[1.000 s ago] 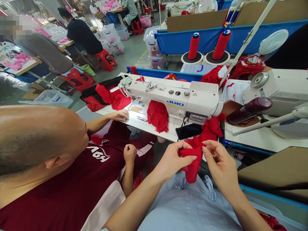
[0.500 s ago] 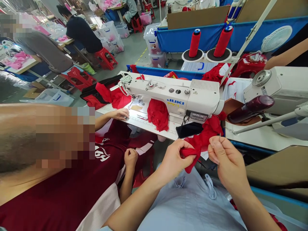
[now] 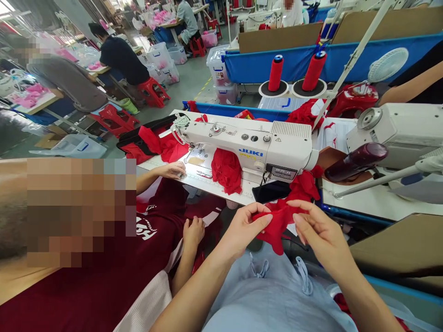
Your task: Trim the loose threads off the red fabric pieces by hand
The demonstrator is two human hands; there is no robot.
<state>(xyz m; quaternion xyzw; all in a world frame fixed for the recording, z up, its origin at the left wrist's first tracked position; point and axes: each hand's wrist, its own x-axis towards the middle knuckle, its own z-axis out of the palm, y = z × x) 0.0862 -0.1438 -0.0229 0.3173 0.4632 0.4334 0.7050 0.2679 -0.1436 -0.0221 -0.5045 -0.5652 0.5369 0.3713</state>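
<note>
My left hand (image 3: 243,230) pinches a piece of red fabric (image 3: 277,233) between thumb and fingers, above my lap. The cloth's lower end hangs loose. My right hand (image 3: 320,233) is at the right side of this piece with thumb and index finger apart. Its index fingertip reaches the cloth's edge; whether it touches cannot be told. Behind my hands, more red fabric (image 3: 304,184) is bunched at the table's edge, right of a dark phone-like object (image 3: 272,191). Another red bundle (image 3: 226,170) lies under the arm of the white JUKI sewing machine (image 3: 242,138).
A co-worker in a maroon shirt (image 3: 104,272) sits close on my left, one hand (image 3: 172,170) on the sewing table. Two red thread cones (image 3: 276,74) stand behind the machine. A second machine (image 3: 398,124) and a cardboard sheet (image 3: 394,244) are at right.
My right hand has moved left toward the red fabric and opened from a pinch. My left hand still grips the cloth, which now hangs more spread out. The co-worker's lower hand has shifted slightly.
</note>
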